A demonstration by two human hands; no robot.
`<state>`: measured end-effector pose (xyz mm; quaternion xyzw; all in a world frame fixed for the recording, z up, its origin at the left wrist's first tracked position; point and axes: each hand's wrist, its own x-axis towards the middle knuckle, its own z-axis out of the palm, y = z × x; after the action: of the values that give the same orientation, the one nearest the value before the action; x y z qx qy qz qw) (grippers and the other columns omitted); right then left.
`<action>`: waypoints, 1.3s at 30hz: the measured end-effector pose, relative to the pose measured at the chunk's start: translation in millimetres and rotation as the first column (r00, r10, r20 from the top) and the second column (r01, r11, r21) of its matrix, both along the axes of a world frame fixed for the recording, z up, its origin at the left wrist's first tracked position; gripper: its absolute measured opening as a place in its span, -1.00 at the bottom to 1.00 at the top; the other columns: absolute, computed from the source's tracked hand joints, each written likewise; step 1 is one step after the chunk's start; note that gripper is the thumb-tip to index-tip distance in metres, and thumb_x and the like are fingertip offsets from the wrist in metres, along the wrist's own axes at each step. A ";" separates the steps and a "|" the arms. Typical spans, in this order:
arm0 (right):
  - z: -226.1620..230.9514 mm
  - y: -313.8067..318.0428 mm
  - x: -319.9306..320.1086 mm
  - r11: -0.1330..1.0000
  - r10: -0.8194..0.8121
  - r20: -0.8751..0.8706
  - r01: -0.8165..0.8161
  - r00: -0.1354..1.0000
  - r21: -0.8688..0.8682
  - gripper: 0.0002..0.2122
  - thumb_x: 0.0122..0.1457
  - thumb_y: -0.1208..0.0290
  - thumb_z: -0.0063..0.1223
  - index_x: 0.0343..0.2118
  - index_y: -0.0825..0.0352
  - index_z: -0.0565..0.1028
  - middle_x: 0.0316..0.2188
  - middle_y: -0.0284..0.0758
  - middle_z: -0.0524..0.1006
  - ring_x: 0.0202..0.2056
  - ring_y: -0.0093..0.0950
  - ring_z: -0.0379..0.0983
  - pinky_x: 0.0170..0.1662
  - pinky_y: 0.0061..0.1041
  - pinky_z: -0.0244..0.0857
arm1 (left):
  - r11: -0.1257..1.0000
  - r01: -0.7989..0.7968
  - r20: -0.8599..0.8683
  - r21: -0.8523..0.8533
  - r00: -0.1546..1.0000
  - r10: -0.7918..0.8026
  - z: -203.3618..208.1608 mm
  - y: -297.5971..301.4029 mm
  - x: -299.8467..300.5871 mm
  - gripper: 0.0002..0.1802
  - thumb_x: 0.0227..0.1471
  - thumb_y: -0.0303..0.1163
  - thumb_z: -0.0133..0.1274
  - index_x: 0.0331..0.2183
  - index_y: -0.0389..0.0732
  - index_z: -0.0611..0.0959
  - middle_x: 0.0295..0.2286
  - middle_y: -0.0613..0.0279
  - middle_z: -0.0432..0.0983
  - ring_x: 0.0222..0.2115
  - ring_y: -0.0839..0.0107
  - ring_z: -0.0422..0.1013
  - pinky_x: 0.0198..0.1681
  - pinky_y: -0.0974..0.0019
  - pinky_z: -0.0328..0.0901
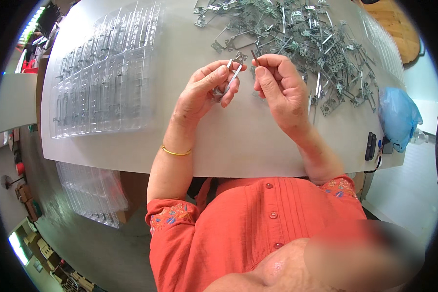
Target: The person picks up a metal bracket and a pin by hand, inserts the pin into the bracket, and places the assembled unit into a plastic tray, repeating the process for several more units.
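Table (pixel 238 146), pale grey, carries everything here. Clear plastic trays (pixel 102 73) with long narrow pockets cover its left side, running from the far edge toward the near edge. A heap of small metal clips (pixel 306 44) sprawls across the far right part of the table, reaching close to the right edge. A blue plastic bag (pixel 398 114) sits at the right edge, with a small black device (pixel 370 146) beside it near the near right corner. Over the middle of the table, the left hand (pixel 204 95) has its fingers closed on a thin metal strip (pixel 233 78), held above the surface. Just beside it, the right hand (pixel 282 90) pinches a short dark pin (pixel 255 57) between thumb and forefinger, its tip pointing toward the heap.
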<state>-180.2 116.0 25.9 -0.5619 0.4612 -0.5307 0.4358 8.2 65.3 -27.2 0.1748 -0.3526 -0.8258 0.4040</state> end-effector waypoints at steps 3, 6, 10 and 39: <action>-1.8 4.7 3.9 0.997 -0.028 -0.057 0.033 0.998 0.076 -0.87 0.31 0.50 0.02 -0.13 0.38 0.44 -0.42 -0.45 0.51 -0.44 -0.71 0.40 -0.34 -0.69 0.32 | 1.000 -0.018 0.012 0.012 1.000 0.018 -1.4 -1.5 1.5 -0.58 0.25 -0.21 0.01 -0.03 -0.37 0.56 -0.49 0.23 0.52 -0.60 0.58 0.34 -0.57 0.53 0.22; -9.9 4.7 5.1 0.995 -0.017 -0.065 0.023 0.998 0.096 -0.88 0.30 0.51 0.02 -0.14 0.37 0.45 -0.46 -0.46 0.51 -0.44 -0.72 0.39 -0.35 -0.68 0.30 | 0.999 -0.024 0.016 0.029 1.000 0.023 -1.4 -0.6 2.7 -0.61 0.24 -0.22 0.04 -0.05 -0.32 0.59 -0.50 0.26 0.52 -0.64 0.62 0.28 -0.58 0.56 0.16; -8.7 3.7 4.9 0.993 -0.032 -0.063 0.039 0.998 0.114 -0.89 0.30 0.52 0.02 -0.14 0.36 0.46 -0.48 -0.49 0.49 -0.46 -0.74 0.36 -0.38 -0.69 0.27 | 0.998 -0.038 0.105 0.058 0.994 0.032 2.2 -1.3 2.4 -0.64 0.18 -0.23 0.11 -0.10 -0.29 0.62 -0.51 0.29 0.51 -0.65 0.65 0.22 -0.58 0.57 0.11; -1.8 14.2 -17.7 0.938 0.146 0.068 -0.160 0.987 0.307 -0.77 0.34 0.39 0.01 -0.03 0.39 0.44 -0.51 -0.43 0.51 -0.49 -0.69 0.40 -0.43 -0.67 0.30 | 0.982 0.127 0.555 -0.139 0.832 -0.029 22.8 6.5 2.1 -0.52 -0.02 -0.20 0.29 -0.10 -0.27 0.66 -0.47 0.34 0.53 -0.55 0.64 0.27 -0.46 0.54 0.14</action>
<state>-198.0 130.2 24.1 -0.5087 0.4842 -0.4280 0.5688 10.3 71.8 -4.4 0.3549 -0.5297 -0.7234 0.2648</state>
